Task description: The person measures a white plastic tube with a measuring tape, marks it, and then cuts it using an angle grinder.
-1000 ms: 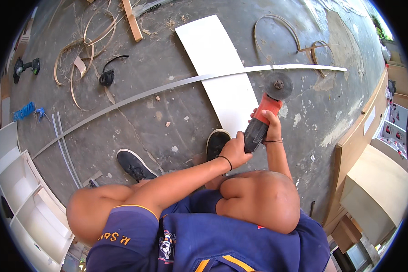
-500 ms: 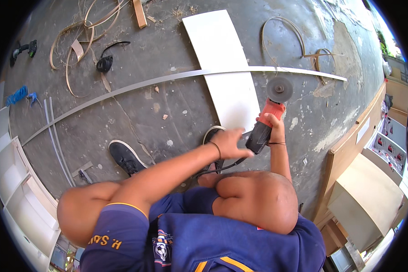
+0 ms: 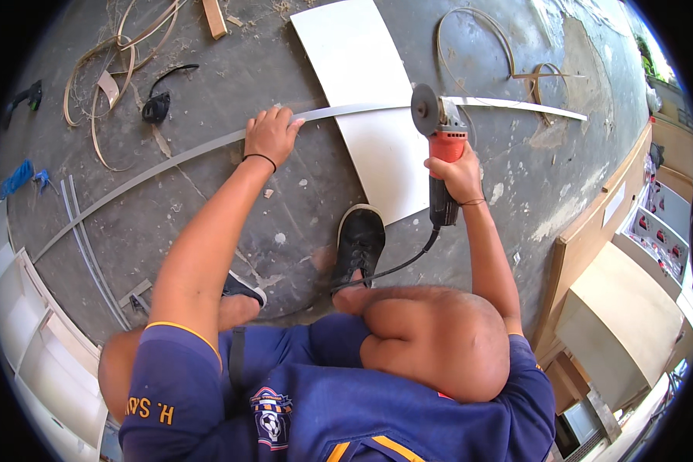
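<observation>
A long, thin silver metal strip (image 3: pixel 208 148) lies in a curve over the floor and crosses a white panel (image 3: pixel 354 61). My left hand (image 3: pixel 272 138) has its fingers over the strip, left of the panel, and grips it; the undersides of the fingers are hidden. In my right hand (image 3: pixel 462 177) is a red and black angle grinder (image 3: pixel 447 146), held around its body with the cord hanging toward me. Its grey cutting disc (image 3: pixel 425 109) faces left over the panel's right edge, beside the strip. Whether disc and strip touch, I cannot tell.
My black shoe (image 3: pixel 359 242) is by the panel's near end. Two narrow strips (image 3: pixel 85 231) lie at left. Coiled edging (image 3: pixel 123 69), a black corded object (image 3: pixel 156 108) and a wooden piece (image 3: pixel 214 19) lie farther off. Wooden boards (image 3: pixel 593 223) stand at right, white cabinetry (image 3: pixel 54 339) at left.
My left hand has moved from beside the grinder, forward and left onto the metal strip. The grinder has moved left and turned, its disc now facing left. My left foot has drawn back.
</observation>
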Available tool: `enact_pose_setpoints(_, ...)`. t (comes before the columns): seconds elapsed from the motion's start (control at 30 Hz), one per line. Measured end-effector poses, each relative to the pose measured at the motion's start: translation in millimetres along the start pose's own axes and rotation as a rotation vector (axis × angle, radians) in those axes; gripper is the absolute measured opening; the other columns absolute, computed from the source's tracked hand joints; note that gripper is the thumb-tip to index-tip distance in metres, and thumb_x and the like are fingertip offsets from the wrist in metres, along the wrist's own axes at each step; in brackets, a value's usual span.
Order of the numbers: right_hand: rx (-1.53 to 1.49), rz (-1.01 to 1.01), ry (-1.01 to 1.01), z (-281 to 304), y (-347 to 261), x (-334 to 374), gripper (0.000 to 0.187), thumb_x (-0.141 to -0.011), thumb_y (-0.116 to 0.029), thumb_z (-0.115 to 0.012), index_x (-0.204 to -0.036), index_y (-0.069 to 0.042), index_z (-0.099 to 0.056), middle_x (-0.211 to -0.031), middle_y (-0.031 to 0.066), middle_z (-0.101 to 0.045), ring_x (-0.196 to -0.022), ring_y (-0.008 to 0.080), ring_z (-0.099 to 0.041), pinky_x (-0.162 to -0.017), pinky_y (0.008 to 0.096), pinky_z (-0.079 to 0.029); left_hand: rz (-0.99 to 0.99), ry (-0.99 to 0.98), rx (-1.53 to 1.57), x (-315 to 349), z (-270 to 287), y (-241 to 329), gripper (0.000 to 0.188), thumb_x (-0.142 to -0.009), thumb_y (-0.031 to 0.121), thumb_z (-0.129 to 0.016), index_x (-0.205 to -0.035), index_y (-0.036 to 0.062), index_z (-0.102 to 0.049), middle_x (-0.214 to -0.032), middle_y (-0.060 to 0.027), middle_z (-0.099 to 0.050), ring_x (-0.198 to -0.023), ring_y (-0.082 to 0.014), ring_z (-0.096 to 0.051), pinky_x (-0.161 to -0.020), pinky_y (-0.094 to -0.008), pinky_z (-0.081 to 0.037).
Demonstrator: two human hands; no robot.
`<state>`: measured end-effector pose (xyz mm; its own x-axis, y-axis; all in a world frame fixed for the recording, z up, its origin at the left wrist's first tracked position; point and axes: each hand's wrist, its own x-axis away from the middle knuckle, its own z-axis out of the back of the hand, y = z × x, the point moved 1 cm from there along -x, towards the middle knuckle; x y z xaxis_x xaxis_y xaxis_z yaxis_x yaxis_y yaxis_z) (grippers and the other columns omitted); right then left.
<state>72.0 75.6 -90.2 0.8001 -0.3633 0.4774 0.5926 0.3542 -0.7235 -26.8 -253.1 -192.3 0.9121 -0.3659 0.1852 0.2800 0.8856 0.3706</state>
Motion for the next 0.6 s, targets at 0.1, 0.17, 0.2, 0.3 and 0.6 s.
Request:
enact_pose_setpoints(0.1, 0.049, 0.021, 0.030, -7.1, 18.6, -8.6, 0.048, -0.061, -0.018, -0.076, -0.102, 0.000, -0.057, -0.081, 0.0074, -0.064, -0.067, 0.0154, -0.063, -0.064, 0.0300, -0.052, 0.012, -0.021, 0.020, -2.7, 0.1, 4.9, 0.035, -0.092, 0.044, -0.052, -0.100, 0.0110, -0.059, -0.101, -0.0072, -0.063, -0.098, -0.0284, -0.057, -0.082, -0.0438, -0.039)
enact_pose_setpoints(0.17, 0.068, 0.034, 0.051, -9.5, 25.6, -13.3, 0.050, -0.061, -0.020, -0.076, -0.102, -0.001, -0.057, -0.081, 0.0083, -0.065, -0.067, 0.0160, -0.064, -0.064, 0.0301, -0.052, 0.019, -0.042, 0.031, -3.7, 1.7, 6.5, 0.032, -0.093, 0.042, -0.051, -0.100, 0.0111, -0.058, -0.098, -0.0067, -0.064, -0.096, -0.0276, -0.057, -0.082, -0.0423, -0.039)
enact_pose_setpoints(0.2, 0.036, 0.038, 0.045, -12.0, 27.1, -15.5, 0.050, -0.061, -0.020, -0.076, -0.103, -0.001, -0.057, -0.081, 0.0084, -0.065, -0.067, 0.0161, -0.064, -0.065, 0.0302, -0.052, 0.025, -0.064, 0.036, -4.6, 3.0, 6.2, 0.033, -0.093, 0.042, -0.051, -0.100, 0.0110, -0.059, -0.099, -0.0069, -0.064, -0.096, -0.0277, -0.057, -0.082, -0.0422, -0.039)
enact_pose_setpoints(0.3, -0.016, 0.022, 0.028, -19.2, 24.0, -16.5, 0.047, -0.063, -0.015, -0.076, -0.103, -0.001, -0.057, -0.084, 0.0057, -0.063, -0.070, 0.0130, -0.060, -0.065, 0.0286, -0.051, 0.046, -0.116, 0.044, -5.0, 6.5, 3.3, 0.034, -0.093, 0.043, -0.050, -0.101, 0.0107, -0.059, -0.100, -0.0073, -0.064, -0.097, -0.0279, -0.057, -0.083, -0.0421, -0.038)
enact_pose_setpoints(0.6, 0.092, 0.051, 0.089, -28.7, 37.0, -19.7, 0.051, -0.060, -0.024, -0.075, -0.103, -0.003, -0.059, -0.088, 0.0114, -0.067, -0.079, 0.0230, -0.065, -0.074, 0.0344, -0.051, 0.032, -0.067, 0.069, -5.7, 2.6, 1.4, 0.037, -0.092, 0.046, -0.051, -0.101, 0.0116, -0.059, -0.096, -0.0084, -0.065, -0.094, -0.0289, -0.059, -0.080, -0.0433, -0.039)
